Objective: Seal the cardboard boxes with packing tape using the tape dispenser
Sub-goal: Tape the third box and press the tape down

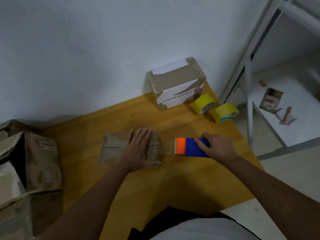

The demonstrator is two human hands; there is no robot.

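Observation:
A small flat cardboard box [112, 147] lies in the middle of the wooden table [173, 184]. My left hand [138, 149] presses flat on its right half, fingers straight. My right hand [218, 148] grips a blue and orange tape dispenser [188, 147] just right of the box. A clear strip of tape [166, 147] runs from the dispenser's orange end onto the box's right edge. A taller taped box [176, 84] with a white label stands at the back against the wall.
Two yellow tape rolls [204, 103] [226, 112] lie at the table's back right corner. Several larger cardboard boxes [31, 163] are piled at the left. A white metal frame [249, 94] stands right of the table, with small items on the floor beyond.

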